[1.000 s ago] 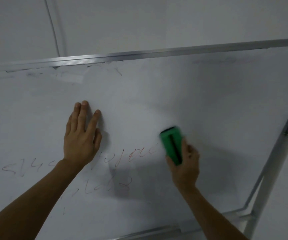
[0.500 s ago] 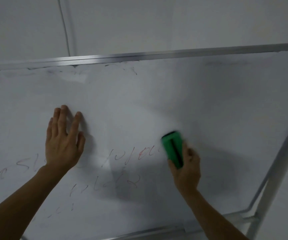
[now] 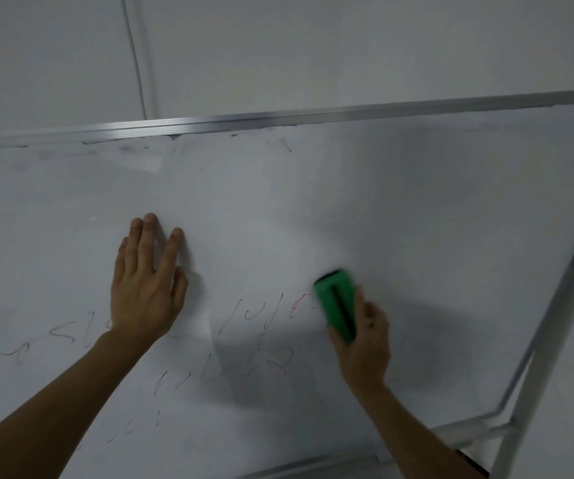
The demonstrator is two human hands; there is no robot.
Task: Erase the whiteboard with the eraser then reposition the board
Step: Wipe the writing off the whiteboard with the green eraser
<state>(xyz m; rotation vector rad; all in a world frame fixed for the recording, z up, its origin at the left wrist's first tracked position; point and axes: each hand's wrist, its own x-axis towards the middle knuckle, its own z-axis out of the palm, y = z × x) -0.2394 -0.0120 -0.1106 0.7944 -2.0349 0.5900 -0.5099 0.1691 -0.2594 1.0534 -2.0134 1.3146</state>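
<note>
We press our left hand (image 3: pixel 144 288) flat, fingers straight, on the whiteboard (image 3: pixel 416 219); our right hand (image 3: pixel 361 340) grips the green eraser (image 3: pixel 335 300) against the board beside faint red writing (image 3: pixel 264 311). The eraser looks light and rigid-backed, best held by its sides. The board seems stiff and slick, likely to swing on its stand (image 3: pixel 534 385); for moving, take the aluminium frame (image 3: pixel 278 117)
</note>
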